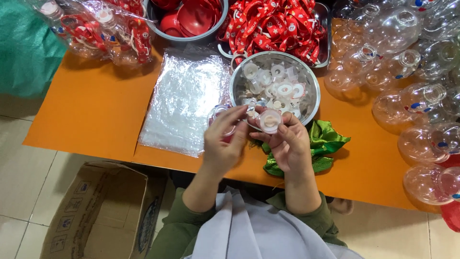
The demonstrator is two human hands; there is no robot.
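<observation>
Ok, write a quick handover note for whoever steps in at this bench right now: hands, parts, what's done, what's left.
Left hand: closed on a small clear part, details hidden by the fingers.
Right hand: holds a white round cap at the fingertips.
Both hands are over the near rim of the steel bowl, which has more white caps.
Clear plastic bottles lie at the right; red straps fill the tray behind.
Done: some strapped bottles in a bag, far left.
Left: many bottles uncapped.
</observation>
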